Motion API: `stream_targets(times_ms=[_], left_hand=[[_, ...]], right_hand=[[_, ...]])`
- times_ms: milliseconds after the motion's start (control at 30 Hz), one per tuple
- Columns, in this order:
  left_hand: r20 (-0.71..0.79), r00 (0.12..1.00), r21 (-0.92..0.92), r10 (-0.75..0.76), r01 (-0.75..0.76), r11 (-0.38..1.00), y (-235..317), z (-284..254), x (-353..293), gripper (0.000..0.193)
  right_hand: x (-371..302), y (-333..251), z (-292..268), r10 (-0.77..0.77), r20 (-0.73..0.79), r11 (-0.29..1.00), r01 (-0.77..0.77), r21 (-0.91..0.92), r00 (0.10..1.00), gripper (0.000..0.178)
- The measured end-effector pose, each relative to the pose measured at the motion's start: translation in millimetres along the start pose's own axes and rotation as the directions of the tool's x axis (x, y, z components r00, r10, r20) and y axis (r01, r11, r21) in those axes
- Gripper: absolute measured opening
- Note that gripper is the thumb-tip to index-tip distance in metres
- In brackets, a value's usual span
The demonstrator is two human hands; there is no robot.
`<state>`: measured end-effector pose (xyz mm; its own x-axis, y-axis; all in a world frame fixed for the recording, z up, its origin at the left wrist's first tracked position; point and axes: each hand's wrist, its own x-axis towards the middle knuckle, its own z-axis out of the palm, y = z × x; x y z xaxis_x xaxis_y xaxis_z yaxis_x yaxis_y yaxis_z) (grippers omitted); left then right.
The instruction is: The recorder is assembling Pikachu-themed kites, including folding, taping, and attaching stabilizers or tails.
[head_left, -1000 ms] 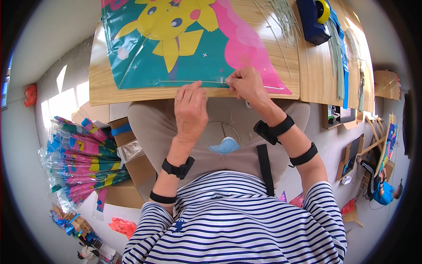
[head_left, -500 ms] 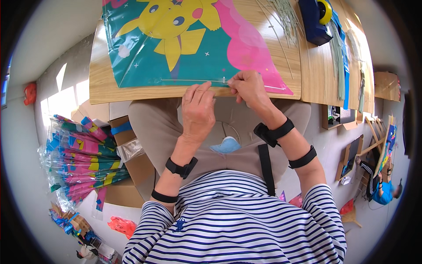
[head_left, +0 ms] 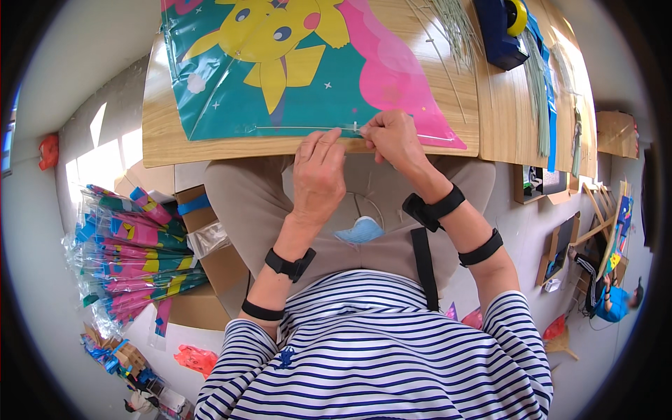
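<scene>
A thin plastic kite sheet [head_left: 301, 87], teal and pink with a yellow cartoon figure, lies on the wooden table. Along its near edge runs a thin pale rod [head_left: 294, 127], and a small whitish tab [head_left: 355, 127] stands up from that edge. My right hand [head_left: 394, 138] pinches at the edge just right of the tab; what lies between its fingertips is too small to make out. Beside it, my left hand [head_left: 318, 171] rests its outstretched fingers on the sheet's edge by the rod, its thumb mostly hidden.
A dark blue tape dispenser [head_left: 500, 35] and bundles of thin sticks [head_left: 455, 31] sit at the far right. Folded printed sheets [head_left: 140, 252] are heaped on cardboard boxes at left. A blue face mask [head_left: 360, 230] lies by my lap. Another person [head_left: 612, 302] works far right.
Both hands stay at the sheet's near edge. My left hand has shifted very slightly right, toward the tab; the right keeps its pinch.
</scene>
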<state>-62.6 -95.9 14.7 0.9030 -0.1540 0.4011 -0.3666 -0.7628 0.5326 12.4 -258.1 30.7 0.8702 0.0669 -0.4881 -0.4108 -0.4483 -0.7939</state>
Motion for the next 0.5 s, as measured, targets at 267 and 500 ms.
stream_targets(times_ms=[267, 500], left_hand=[[0.006, 1.000, 0.011, 0.028, -0.028, 1.000, -4.9, 6.2, 0.4, 0.014], [0.017, 0.999, 0.024, 0.037, -0.038, 0.999, -5.0, 8.4, 2.2, 0.015]], right_hand=[[0.0, -2.3, -0.2, 0.006, -0.004, 0.999, -0.007, -0.045, 1.000, 0.017], [2.7, 0.6, 1.8, -0.005, -0.029, 0.996, 0.002, -0.084, 1.000, 0.020]])
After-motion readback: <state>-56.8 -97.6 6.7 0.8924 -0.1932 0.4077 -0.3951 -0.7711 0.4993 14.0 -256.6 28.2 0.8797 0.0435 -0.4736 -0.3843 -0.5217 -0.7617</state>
